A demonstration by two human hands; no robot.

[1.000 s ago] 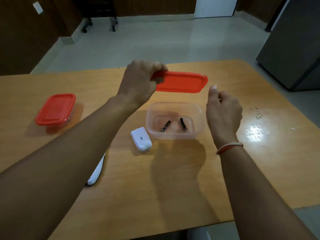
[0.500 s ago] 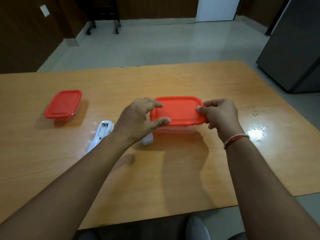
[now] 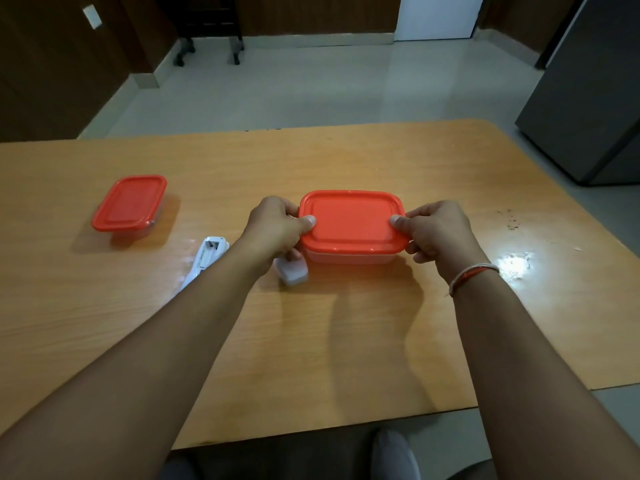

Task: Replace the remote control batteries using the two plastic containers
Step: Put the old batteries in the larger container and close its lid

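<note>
A clear plastic container with a red lid (image 3: 351,221) stands mid-table. My left hand (image 3: 275,228) grips its left end and my right hand (image 3: 436,230) grips its right end, both thumbs pressing on the lid. The lid hides what is inside. A second container with a red lid (image 3: 130,202) stands closed at the left. The white remote (image 3: 206,258) lies with its battery bay open, partly under my left forearm. Its white battery cover (image 3: 292,271) lies by the near left corner of the held container.
The wooden table (image 3: 311,323) has a bright glare patch (image 3: 512,263) and dark specks at the right. A grey cabinet (image 3: 588,91) stands on the floor to the right of the table. Chair legs show at the far wall.
The red lid, held above the open container a second ago, now sits on it. Both hands came down to the container's ends and press the lid. The two batteries inside are now covered.
</note>
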